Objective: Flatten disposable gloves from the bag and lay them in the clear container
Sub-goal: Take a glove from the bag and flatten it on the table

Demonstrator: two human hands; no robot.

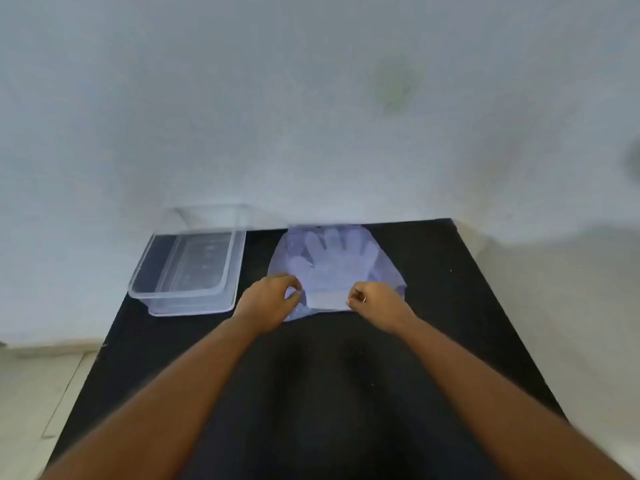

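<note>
A see-through disposable glove (pixel 332 258) lies spread, fingers pointing away from me, on top of a thin clear bag (pixel 388 268) at the far middle of the black table (pixel 450 306). My left hand (pixel 270 299) pinches the glove's cuff at its left corner. My right hand (pixel 377 301) pinches the cuff's right corner. The cuff edge (pixel 327 299) stretches between both hands. The clear container (pixel 187 268) stands to the left of the glove, with nothing visible inside it.
The container seems to rest on its clear lid (pixel 194 308) near the table's left edge. A pale wall (pixel 311 98) rises right behind the table. Light floor tiles (pixel 41 382) show to the left, below the table edge.
</note>
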